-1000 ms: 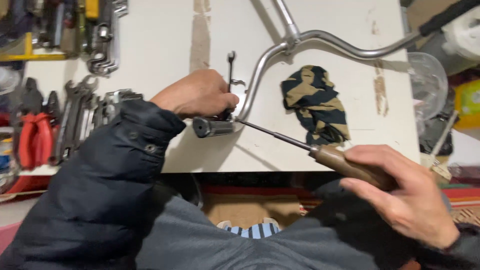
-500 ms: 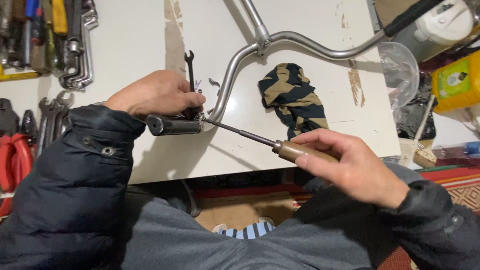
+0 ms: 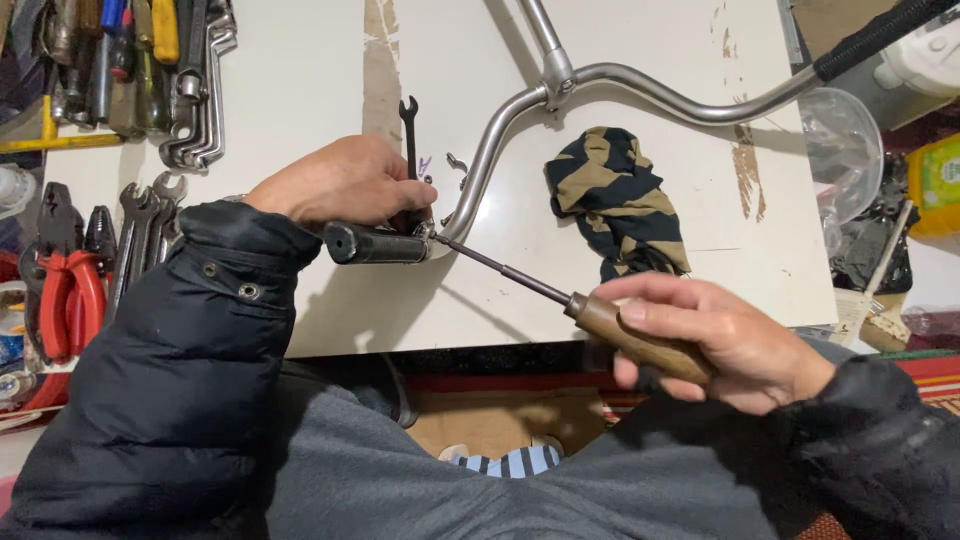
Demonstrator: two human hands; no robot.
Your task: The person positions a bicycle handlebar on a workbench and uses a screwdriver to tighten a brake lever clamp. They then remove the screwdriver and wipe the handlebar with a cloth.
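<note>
My left hand [image 3: 345,180] is down on the white bench [image 3: 300,90], fingers curled shut around the end of the handlebar [image 3: 640,85], right where the black rubber grip [image 3: 372,243] sticks out from under my palm. That grip end lies near the bench's front edge, and the chrome tube bends up and away from it toward the clamp at the top, then sweeps off to the far right where the other black grip pokes past the bench corner.

My right hand [image 3: 720,335] is closed around the brown wooden handle of the screwdriver [image 3: 560,297], thumb laid along the top. The handle hangs out past the front edge of the bench, over my lap. The dark shaft runs up and left from it, and the tip meets the handlebar just at the inner end of the rubber grip, tight against my left fingers.

A small open-ended spanner [image 3: 409,135] lies just behind my left hand, partly covered by it. Right of the handlebar's bend sits a crumpled black-and-tan striped rag [image 3: 615,200], apart from the tube. Left of the grip, past my sleeve, are red-handled pliers [image 3: 65,290] and a spread of wrenches [image 3: 195,100].
</note>
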